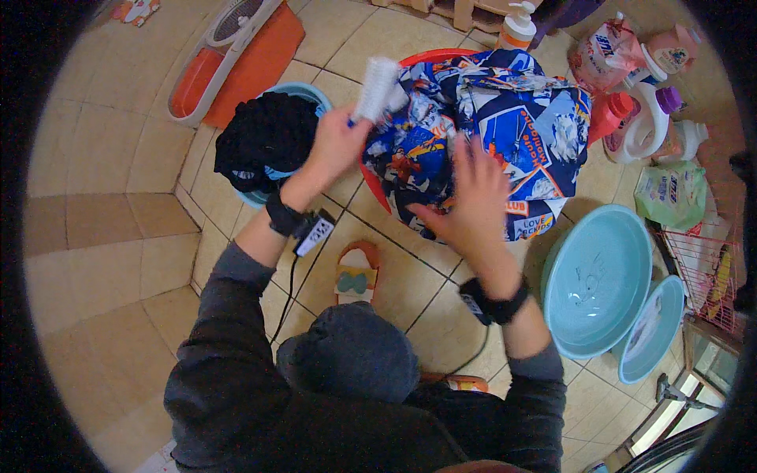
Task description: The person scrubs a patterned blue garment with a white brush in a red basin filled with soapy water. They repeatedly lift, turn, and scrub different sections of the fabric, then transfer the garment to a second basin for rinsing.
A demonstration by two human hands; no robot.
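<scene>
My left hand point(340, 142) grips a white scrubbing brush point(378, 88) and holds it up at the left side of a printed garment point(514, 130). The garment is blue with orange and white patches and lettering. It lies heaped over a red basin point(375, 188), whose rim shows only at the left and the far side. Over the front of the cloth my right hand point(476, 195) is spread with its fingers apart, blurred by motion. Whether it touches the cloth I cannot tell. Black cloth point(266, 139) fills a light blue bucket point(307, 90) left of my left hand.
Two light blue basins point(597, 278) point(659, 337) lean at the right. Behind them stand a green refill pouch point(671, 192), detergent bottles point(639, 127) and a pump bottle point(516, 29). An orange litter box point(254, 65) stands far left by the tiled wall point(112, 219).
</scene>
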